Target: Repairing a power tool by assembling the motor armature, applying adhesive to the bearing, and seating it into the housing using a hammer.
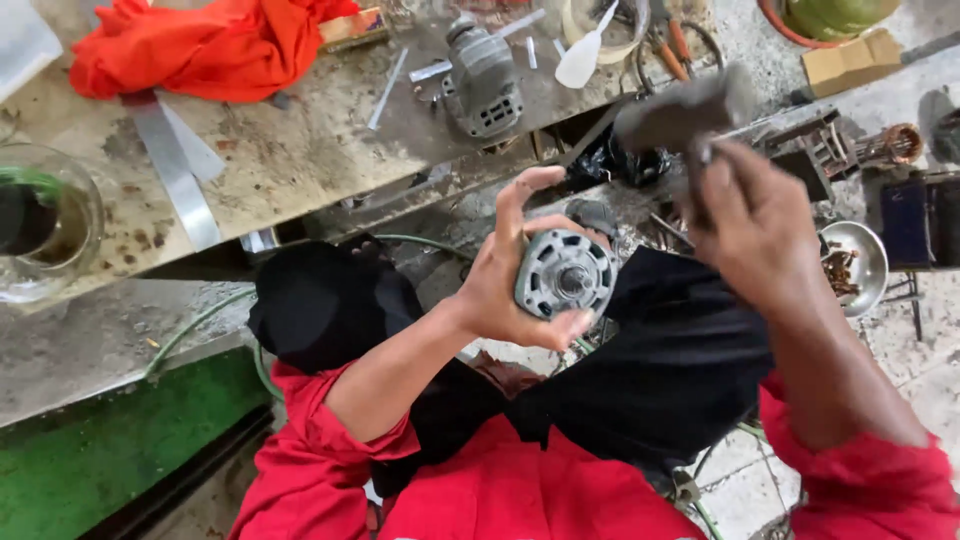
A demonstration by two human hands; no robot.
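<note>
My left hand (510, 275) grips a round grey metal motor end cover (566, 273) with a shaft hole in its middle, held over my lap. My right hand (755, 225) is raised just to the right of it, closed on the handle of a hammer. The hammer's dark head (680, 112) is blurred and sits above and to the right of the cover. Both arms wear red sleeves, and my knees are in black trousers.
A stained workbench (300, 150) lies ahead with a grey motor body (483, 85), metal strips (175, 170), an orange cloth (200, 45) and a glass jar (40, 220). To the right stand a metal bowl (860, 265) and a copper-wound rotor (890, 145). A green hose (200, 325) crosses the floor.
</note>
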